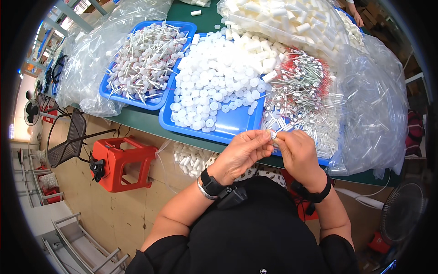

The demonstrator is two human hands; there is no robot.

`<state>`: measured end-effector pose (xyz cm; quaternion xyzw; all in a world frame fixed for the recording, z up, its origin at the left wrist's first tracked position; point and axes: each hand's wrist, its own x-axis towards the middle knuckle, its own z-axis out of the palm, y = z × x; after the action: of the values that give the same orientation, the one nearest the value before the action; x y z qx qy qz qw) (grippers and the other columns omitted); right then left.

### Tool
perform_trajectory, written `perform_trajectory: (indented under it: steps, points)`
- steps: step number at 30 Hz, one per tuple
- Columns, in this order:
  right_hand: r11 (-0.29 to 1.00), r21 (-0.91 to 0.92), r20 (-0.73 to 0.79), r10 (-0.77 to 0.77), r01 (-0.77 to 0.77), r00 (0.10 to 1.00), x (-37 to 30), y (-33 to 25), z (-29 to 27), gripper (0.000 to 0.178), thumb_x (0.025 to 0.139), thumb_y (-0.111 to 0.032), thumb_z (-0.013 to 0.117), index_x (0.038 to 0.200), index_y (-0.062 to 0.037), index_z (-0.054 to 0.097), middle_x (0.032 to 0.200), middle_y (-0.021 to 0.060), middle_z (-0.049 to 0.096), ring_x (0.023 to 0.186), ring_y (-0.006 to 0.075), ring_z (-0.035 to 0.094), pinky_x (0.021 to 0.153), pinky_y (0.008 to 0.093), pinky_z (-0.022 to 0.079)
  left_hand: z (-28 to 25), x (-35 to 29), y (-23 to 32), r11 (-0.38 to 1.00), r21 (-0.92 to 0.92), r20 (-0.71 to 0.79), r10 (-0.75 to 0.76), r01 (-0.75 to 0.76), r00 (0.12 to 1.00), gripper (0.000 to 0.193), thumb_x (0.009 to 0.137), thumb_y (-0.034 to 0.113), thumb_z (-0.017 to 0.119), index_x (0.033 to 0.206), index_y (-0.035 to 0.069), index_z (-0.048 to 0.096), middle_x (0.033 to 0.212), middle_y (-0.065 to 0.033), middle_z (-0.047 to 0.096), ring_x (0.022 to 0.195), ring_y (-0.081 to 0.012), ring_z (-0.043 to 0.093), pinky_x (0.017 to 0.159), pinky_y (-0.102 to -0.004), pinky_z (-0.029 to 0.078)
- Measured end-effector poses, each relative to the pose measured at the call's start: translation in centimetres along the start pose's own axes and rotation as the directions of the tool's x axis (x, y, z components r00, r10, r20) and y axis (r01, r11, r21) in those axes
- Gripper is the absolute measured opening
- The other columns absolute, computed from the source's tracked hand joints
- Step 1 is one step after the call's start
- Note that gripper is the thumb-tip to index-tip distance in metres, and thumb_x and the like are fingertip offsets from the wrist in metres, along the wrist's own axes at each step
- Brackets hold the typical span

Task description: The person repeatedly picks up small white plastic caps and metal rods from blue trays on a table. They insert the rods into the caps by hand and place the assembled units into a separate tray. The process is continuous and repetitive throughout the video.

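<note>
Just above the table's near edge, the fingertips of my left hand point(244, 153) and my right hand point(297, 151) meet around a small white part point(273, 135). Both hands are closed in a pinch on it; the fingers hide most of its shape. Beyond them lies a heap of thin metal pins with red and white ends point(303, 77), with short clear tubes point(321, 136) on its near right side. To the left, translucent white discs point(200, 93) pile up in a blue tray point(235, 119), with its bare bottom showing near my left hand.
Another blue tray point(137, 103) holds stemmed pieces with discs point(146, 57). A bag of white foam-like cylinders point(292, 20) lies at the back. Crumpled clear plastic bags point(372, 105) cover the table's right side. On the floor are a red stool point(121, 164) and a fan point(404, 212).
</note>
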<state>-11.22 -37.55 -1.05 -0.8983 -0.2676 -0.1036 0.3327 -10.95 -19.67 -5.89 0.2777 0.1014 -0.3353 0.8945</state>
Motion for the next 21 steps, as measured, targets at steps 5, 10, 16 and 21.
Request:
perform_trajectory:
  steps: [5,10,16,21]
  points:
    - [0.918,0.218,0.126,0.31,-0.331,0.942,0.9,1.0,-1.3,0.007,0.083,-0.006,0.065,0.089,-0.0036,0.065,0.075,0.0114,0.062,0.074,0.0298,0.06,0.066,0.0385,0.047,0.1,-0.3,1.8,0.964,0.002,-0.091,0.266,-0.266,0.96,0.019,0.093,0.019,0.064,0.106,0.005,0.062,0.087,-0.0021,0.064,0.076,-0.0092,0.061,0.07,-0.0202,0.052]
    - [0.956,-0.292,0.201,0.022,0.038,0.979,0.5,2.8,0.3,0.006,0.079,-0.009,0.067,0.082,-0.0051,0.064,0.08,0.0099,0.059,0.079,0.0286,0.059,0.072,0.0401,0.047,0.1,-0.7,2.3,0.978,-0.095,-0.14,0.171,-0.185,0.975,0.026,0.093,0.017,0.064,0.115,0.006,0.057,0.09,-0.0023,0.059,0.081,-0.0113,0.058,0.072,-0.0244,0.052]
    - [0.964,-0.267,0.229,0.075,-0.011,0.97,0.5,3.1,1.1,0.009,0.076,-0.009,0.069,0.079,-0.0041,0.062,0.081,0.0106,0.057,0.08,0.0291,0.058,0.073,0.0408,0.046,0.0,-1.0,2.2,0.982,-0.134,-0.119,0.114,-0.13,0.986,0.04,0.094,0.014,0.061,0.132,0.008,0.049,0.091,-0.0024,0.057,0.082,-0.0115,0.057,0.072,-0.0256,0.052]
    - [0.976,0.018,0.18,0.212,-0.219,0.96,0.4,2.6,0.1,0.011,0.08,-0.009,0.069,0.084,-0.0022,0.062,0.08,0.0115,0.062,0.074,0.0272,0.061,0.066,0.0377,0.048,-0.3,-0.9,1.9,0.973,-0.145,-0.103,0.168,-0.181,0.98,0.044,0.095,0.014,0.059,0.137,0.006,0.045,0.091,-0.0024,0.056,0.082,-0.0105,0.056,0.074,-0.0252,0.053]
